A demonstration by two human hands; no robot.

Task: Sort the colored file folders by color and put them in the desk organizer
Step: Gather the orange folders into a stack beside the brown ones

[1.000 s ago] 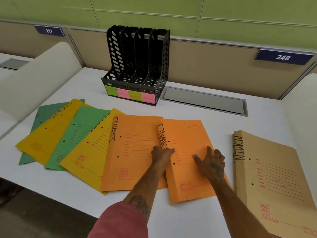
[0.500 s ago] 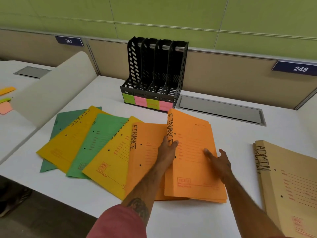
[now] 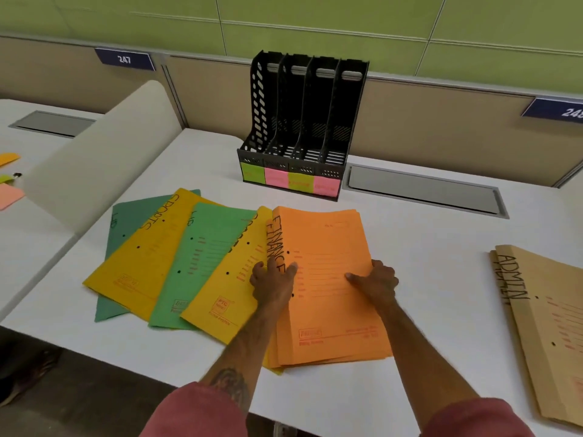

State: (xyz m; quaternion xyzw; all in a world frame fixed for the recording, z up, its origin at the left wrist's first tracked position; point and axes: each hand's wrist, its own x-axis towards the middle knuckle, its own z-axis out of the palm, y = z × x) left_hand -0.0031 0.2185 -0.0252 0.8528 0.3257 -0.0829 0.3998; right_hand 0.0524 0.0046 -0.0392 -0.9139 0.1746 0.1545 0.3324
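Observation:
Two orange folders marked FINANCE lie stacked one on the other at the desk's middle. My left hand grips the stack's left spine edge, and my right hand grips its right edge with the thumb on top. To the left fan out a yellow folder, a light green folder, a yellow SPORTS folder and a dark green folder. The black desk organizer stands behind with four empty slots and green and pink labels on its front.
Tan ADMIN folders lie at the right edge of the desk. A grey metal hatch is set into the desk right of the organizer. A beige divider panel rises at the left; sticky notes lie on the neighbouring desk.
The right orange folder has slid left onto the other one, so both now form one squared stack. My hands moved from flat on top to the stack's two side edges.

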